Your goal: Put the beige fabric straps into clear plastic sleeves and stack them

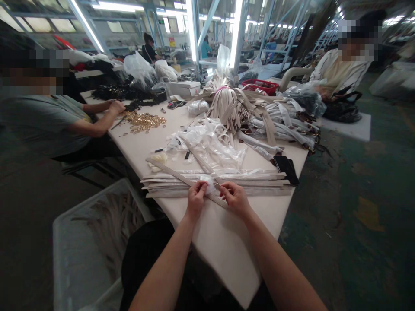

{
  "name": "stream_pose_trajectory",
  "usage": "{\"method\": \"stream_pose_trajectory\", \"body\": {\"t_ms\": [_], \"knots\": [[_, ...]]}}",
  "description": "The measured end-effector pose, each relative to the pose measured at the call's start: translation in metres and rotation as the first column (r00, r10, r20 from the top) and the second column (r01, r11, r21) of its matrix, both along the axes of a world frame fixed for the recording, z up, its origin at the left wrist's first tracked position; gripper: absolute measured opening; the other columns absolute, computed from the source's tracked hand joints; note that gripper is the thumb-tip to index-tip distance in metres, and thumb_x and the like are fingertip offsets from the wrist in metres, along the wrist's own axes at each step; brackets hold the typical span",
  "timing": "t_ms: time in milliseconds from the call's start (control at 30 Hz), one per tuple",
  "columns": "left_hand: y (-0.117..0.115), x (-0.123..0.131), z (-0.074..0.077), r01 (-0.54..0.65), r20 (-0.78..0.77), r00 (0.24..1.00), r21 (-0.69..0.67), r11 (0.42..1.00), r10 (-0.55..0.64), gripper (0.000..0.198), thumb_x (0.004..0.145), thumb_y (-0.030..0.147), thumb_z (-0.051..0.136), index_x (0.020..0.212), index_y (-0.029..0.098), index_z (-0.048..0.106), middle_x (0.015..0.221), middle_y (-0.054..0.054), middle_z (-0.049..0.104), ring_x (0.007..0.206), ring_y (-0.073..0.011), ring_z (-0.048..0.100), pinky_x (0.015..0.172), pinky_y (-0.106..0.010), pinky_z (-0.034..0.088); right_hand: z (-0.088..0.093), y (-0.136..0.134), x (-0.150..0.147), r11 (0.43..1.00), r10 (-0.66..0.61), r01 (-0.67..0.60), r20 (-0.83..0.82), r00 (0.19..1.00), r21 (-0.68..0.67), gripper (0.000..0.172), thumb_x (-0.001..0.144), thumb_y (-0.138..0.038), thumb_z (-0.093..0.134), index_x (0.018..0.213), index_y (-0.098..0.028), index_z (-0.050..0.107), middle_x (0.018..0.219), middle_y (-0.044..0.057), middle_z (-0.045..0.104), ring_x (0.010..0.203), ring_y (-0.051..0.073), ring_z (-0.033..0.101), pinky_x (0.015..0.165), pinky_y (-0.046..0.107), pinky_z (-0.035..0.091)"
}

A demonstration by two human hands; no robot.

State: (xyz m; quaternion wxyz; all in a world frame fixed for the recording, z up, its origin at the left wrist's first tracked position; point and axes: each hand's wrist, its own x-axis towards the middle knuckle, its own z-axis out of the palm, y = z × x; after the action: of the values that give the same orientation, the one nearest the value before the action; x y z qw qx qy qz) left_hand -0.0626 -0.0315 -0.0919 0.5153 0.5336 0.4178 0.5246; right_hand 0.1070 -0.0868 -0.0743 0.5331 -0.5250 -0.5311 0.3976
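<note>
On the worktop (223,242) at six o'clock, left hand (196,199) and right hand (236,199), fingers curled, pinch a beige strap (171,172)

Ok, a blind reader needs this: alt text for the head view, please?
A left hand and right hand pinch a beige strap over a stack of wrapped straps on a white table. Beyond lie plastic bags, a strap bundle and gold fittings beside a seated co-worker.
</note>
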Motion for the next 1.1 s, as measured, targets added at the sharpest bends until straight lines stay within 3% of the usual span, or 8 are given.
{"method": "stream_pose_trajectory", "body": {"t_ms": [200,400,600,733,833,967,1033,1100], "knots": [[0.000,0.001,-0.001,0.020,-0.010,1.000,-0.004,1.000,-0.020,0.020,0.083,0.037,0.067,0.084,0.017,0.069,0.073,0.000,0.060,0.065,-0.0134,0.048,0.059,-0.024,0.037,0.004,0.000,0.002,0.991,-0.081,0.062,0.172,0.982,0.115,0.025,0.094,-0.039,0.059,0.097,-0.020,0.074,0.072,0.004,0.072,0.060,0.018,0.066,0.058,0.026,0.051],[-0.002,0.002,0.006,0.075,-0.136,0.989,0.080,0.994,-0.064,0.020,0.088,0.036,0.062,0.083,0.017,0.068,0.074,-0.001,0.060,0.068,-0.0151,0.052,0.063,-0.025,0.040,0.003,-0.001,0.002,0.985,-0.052,-0.006,0.328,0.943,0.172,0.021,0.094,-0.031,0.059,0.100,-0.021,0.076,0.088,0.007,0.076,0.072,0.020,0.070,0.068,0.028,0.051],[-0.009,0.008,0.017,0.086,-0.296,0.955,0.274,0.958,-0.001,0.018,0.092,0.031,0.059,0.084,0.018,0.068,0.088,-0.005,0.062,0.084,-0.0195,0.059,0.078,-0.030,0.047,0.008,-0.004,0.004,0.993,0.006,-0.060,0.456,0.890,0.103,0.035,0.098,-0.028,0.049,0.129,-0.022,0.063,0.089,0.007,0.075,0.073,0.019,0.067,0.069,0.028,0.048],[-0.017,0.010,0.024,0.042,-0.317,0.944,0.382,0.923,0.088,0.012,0.091,0.029,0.062,0.095,0.020,0.069,0.099,-0.008,0.064,0.101,-0.0234,0.060,0.093,-0.037,0.047,0.010,-0.004,-0.001,0.996,0.003,-0.049,0.520,0.854,0.074,0.023,0.097,-0.037,0.053,0.108,-0.022,0.067,0.076,0.004,0.070,0.062,0.018,0.060,0.060,0.026,0.040],[-0.025,0.010,0.028,-0.030,-0.237,0.962,0.405,0.914,0.137,0.029,0.087,0.030,0.068,0.114,0.022,0.065,0.124,-0.012,0.060,0.114,-0.0254,0.059,0.100,-0.041,0.047,0.014,-0.005,-0.005,0.995,0.000,-0.051,0.525,0.851,0.082,0.022,0.097,-0.037,0.051,0.089,-0.022,0.065,0.067,0.001,0.064,0.057,0.016,0.054,0.058,0.025,0.036],[-0.041,0.009,0.026,-0.244,0.008,0.969,0.171,0.955,0.246,0.040,0.085,0.037,0.070,0.120,0.020,0.059,0.126,-0.014,0.061,0.099,-0.0217,0.066,0.091,-0.039,0.052,0.027,-0.014,-0.008,0.995,-0.076,0.034,0.487,0.870,0.095,0.022,0.098,-0.034,0.049,0.085,-0.021,0.061,0.065,0.000,0.061,0.056,0.015,0.053,0.057,0.024,0.034],[-0.052,0.010,0.024,-0.157,0.127,0.978,-0.084,0.984,0.167,0.035,0.088,0.046,0.065,0.105,0.015,0.065,0.102,-0.012,0.070,0.085,-0.0210,0.068,0.083,-0.036,0.054,0.033,-0.021,-0.013,0.996,-0.070,0.033,0.472,0.879,0.085,0.020,0.098,-0.030,0.046,0.085,-0.022,0.059,0.067,0.001,0.062,0.060,0.016,0.055,0.059,0.024,0.035],[-0.064,0.015,0.022,0.057,0.275,0.961,-0.265,0.963,0.019,0.041,0.088,0.052,0.062,0.096,0.012,0.069,0.090,-0.011,0.072,0.081,-0.0219,0.069,0.078,-0.035,0.054,0.036,-0.029,-0.021,0.998,-0.032,0.001,0.468,0.883,0.067,0.020,0.098,-0.026,0.045,0.085,-0.021,0.059,0.071,0.001,0.064,0.064,0.017,0.058,0.062,0.025,0.038]]}}
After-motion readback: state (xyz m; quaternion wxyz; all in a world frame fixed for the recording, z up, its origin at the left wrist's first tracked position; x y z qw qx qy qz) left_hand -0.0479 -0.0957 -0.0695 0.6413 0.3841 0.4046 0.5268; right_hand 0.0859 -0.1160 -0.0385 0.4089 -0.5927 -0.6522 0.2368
